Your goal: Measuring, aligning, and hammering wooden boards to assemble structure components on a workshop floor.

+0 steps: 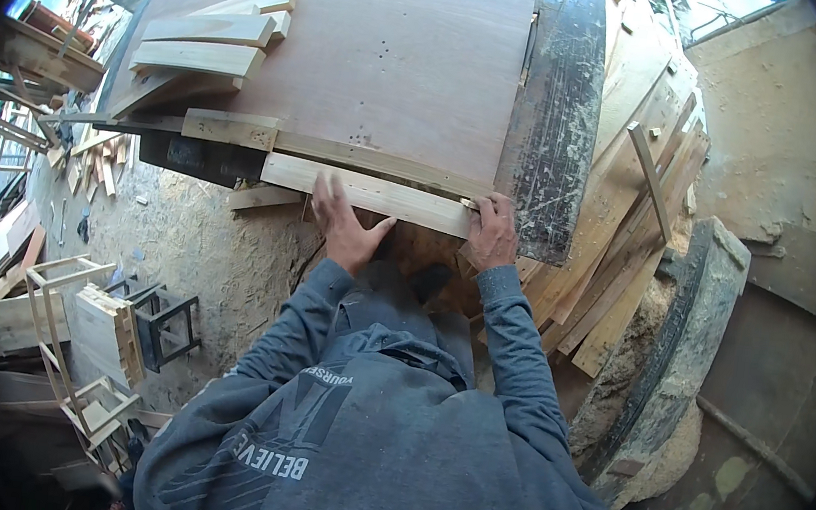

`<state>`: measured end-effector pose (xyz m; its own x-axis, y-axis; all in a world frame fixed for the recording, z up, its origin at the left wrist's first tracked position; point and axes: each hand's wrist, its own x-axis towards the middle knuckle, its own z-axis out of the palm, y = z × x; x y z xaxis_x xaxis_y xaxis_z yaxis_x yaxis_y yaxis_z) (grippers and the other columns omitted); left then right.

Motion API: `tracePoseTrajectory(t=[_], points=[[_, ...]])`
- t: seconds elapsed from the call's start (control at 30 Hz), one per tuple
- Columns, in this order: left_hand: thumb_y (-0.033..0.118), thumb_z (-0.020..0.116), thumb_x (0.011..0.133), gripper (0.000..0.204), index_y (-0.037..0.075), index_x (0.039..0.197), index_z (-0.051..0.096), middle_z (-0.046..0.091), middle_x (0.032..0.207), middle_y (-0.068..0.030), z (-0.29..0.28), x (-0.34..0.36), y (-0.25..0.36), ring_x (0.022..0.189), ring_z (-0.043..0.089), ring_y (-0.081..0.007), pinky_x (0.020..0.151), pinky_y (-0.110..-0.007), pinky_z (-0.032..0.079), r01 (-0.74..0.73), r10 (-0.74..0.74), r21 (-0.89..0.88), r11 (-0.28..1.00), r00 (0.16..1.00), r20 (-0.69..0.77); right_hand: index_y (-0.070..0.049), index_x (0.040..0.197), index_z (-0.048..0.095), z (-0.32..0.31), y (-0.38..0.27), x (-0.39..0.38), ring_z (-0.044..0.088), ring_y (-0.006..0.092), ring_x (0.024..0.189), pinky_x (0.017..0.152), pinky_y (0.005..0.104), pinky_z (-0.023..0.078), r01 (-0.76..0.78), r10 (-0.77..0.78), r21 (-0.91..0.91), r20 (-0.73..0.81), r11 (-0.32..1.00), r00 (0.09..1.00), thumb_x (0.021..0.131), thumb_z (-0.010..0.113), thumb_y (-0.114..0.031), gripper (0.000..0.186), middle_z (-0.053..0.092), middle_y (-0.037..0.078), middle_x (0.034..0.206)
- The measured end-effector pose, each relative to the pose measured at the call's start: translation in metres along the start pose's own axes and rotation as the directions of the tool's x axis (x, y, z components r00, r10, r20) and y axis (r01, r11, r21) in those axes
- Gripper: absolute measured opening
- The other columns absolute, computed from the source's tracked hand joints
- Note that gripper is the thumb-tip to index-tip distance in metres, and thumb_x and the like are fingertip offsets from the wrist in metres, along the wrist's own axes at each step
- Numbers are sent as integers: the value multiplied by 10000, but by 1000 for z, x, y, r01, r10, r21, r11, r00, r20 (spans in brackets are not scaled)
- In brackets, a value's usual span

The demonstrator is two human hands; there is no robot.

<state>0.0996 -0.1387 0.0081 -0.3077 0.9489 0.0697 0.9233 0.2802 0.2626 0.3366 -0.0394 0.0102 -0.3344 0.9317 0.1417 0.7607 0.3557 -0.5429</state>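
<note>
A pale wooden strip (385, 195) lies along the near edge of a plywood-topped workbench (410, 64). My right hand (493, 235) is wrapped round the strip's right end, the thumb near its top. Nearer the middle, my left hand (343, 225) has its fingers stretched over the strip's near side and the thumb spread well apart. The left fingertips are slightly blurred. Just behind the strip, a thin batten (398, 164) runs along the plywood edge, and a short wood block (231, 128) sits at its left end.
Several cut wood pieces (201, 40) are stacked on the bench's left part. Long planks (620, 249) lean in a pile to the right, beside a worn dark-edged block (687, 327). Small wooden frames (69, 317) and a dark metal frame (168, 328) stand on the floor at lower left.
</note>
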Motion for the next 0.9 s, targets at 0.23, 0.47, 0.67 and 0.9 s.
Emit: tracePoseTrajectory(t=[0.23,0.47,0.67,0.9], points=[[320,868,787,674,2,1285,544,616,1168,-108,44,-26,5,1084,586,-226,956,-394,481,277,-511,-739,-614,574,640,-89,1056,627,-4,-30,-76,610,323,928,778,436,529,126,-156,165,183,978,971,862,652,-70,197,597,106,982],[175,772,827,568,15,1271,454,578,1102,-101,-56,-68,34,956,615,-205,863,-352,522,200,-471,-980,16,866,169,-47,1062,635,-50,-22,-120,660,326,870,746,371,542,-18,-20,441,82,897,996,906,648,-66,158,646,132,999],[222,784,770,660,65,1324,461,536,1210,-156,-114,46,59,1128,564,-330,945,-428,481,-387,354,-619,684,917,-182,-10,1100,653,-68,21,-116,654,247,837,733,348,515,-237,274,397,-38,887,961,950,634,-110,181,652,153,933],[275,750,836,670,115,1410,444,533,1351,-119,-55,165,40,1247,498,-330,1071,-451,362,-633,656,-189,750,748,97,-1,1093,654,-69,33,-119,652,242,774,707,361,509,-307,344,277,-97,911,934,947,624,-103,181,662,146,900]])
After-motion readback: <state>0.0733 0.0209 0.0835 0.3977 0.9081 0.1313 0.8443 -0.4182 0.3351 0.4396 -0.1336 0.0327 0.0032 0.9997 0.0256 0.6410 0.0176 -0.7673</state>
